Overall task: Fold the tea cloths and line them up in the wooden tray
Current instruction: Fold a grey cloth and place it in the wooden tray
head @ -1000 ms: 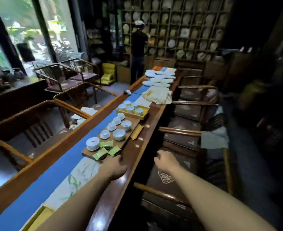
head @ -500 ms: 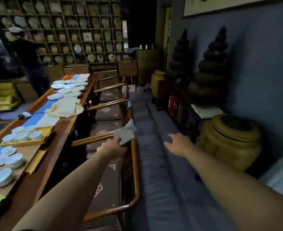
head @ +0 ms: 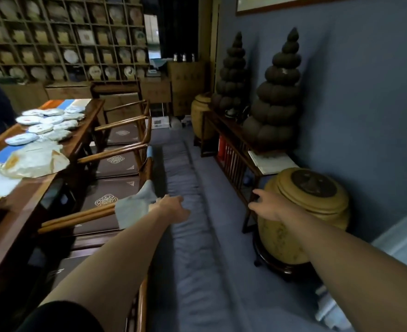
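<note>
1. Head view looks down past a row of wooden chairs (head: 116,161) along a long table (head: 61,164), with a blue carpet (head: 197,236) on the floor.
2. A grey tea cloth (head: 133,207) hangs over the armrest of the nearest chair, unfolded and crumpled.
3. The left hand (head: 172,208) sits right at the cloth's edge, touching it; whether the fingers have closed on the fabric I cannot tell, since the back of the hand hides them.
4. The right hand (head: 268,208) hovers loose and spread, holding nothing, in front of a round yellow clay jar (head: 305,212).
5. No wooden tray shows in this view, and no folded cloths either.
6. By my judgement the task is at its start: this cloth has yet to be taken up, folded and carried to the tray.
</note>
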